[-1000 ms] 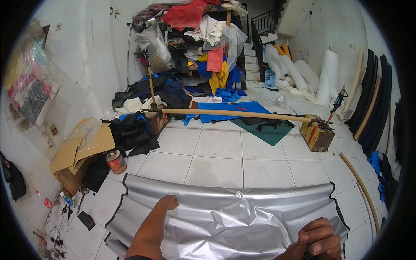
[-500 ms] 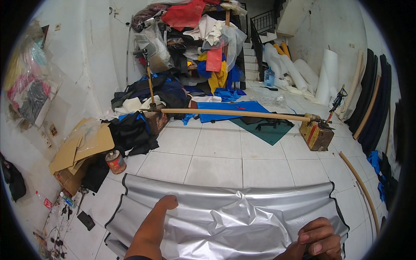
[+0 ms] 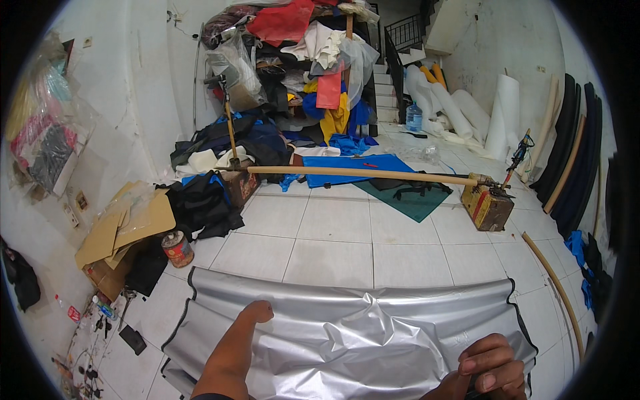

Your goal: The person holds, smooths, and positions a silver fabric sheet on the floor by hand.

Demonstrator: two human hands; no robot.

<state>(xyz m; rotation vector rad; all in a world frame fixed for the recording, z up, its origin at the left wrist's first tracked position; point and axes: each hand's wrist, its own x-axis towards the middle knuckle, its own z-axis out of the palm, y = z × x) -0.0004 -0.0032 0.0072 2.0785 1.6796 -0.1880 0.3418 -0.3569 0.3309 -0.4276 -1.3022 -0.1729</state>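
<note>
A large silver sheet of shiny fabric (image 3: 347, 320) with a dark edging lies spread on the white tiled floor in front of me. My left hand (image 3: 248, 327) reaches forward over it with the fingers curled under, pressing down on the sheet near its middle left. My right hand (image 3: 490, 367) is at the lower right, fingers closed around a pinch of the silver sheet near its right end. The sheet is wrinkled between the two hands.
A long wooden pole (image 3: 363, 173) rests across a wooden box (image 3: 489, 207) and a crate at the left. A pile of clothes and fabric (image 3: 293, 73) rises behind. Flattened cardboard (image 3: 123, 223) and a small tin (image 3: 177, 248) sit at the left; foam rolls (image 3: 460, 113) stand at the back right.
</note>
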